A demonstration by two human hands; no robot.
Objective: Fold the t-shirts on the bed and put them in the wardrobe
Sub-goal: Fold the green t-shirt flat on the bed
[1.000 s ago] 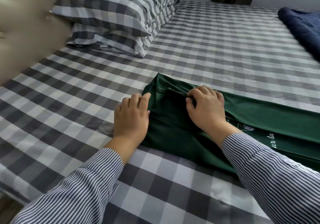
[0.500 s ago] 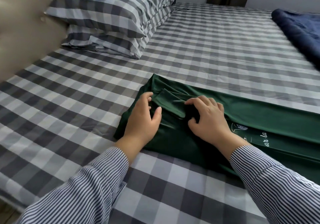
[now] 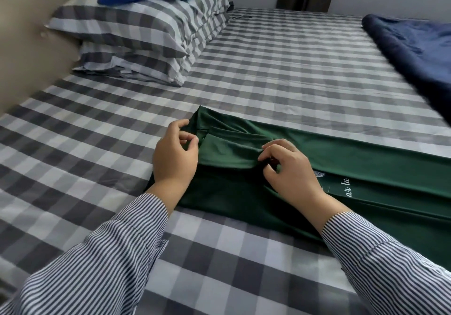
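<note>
Both hands (image 3: pixel 220 162) pinch green t-shirt's (image 3: pixel 366 168) left edge.

Printed in white script on the green t-shirt (image 3: pixel 380 168): "ar la", the word's start hidden under the right hand (image 3: pixel 290 170). Just beyond that hand's knuckles, a small white emblem, too small to read.

Bare sheet (image 3: pixel 292 70) between pillows (image 3: pixel 136 46) and blue blanket (image 3: pixel 415 46).
</note>
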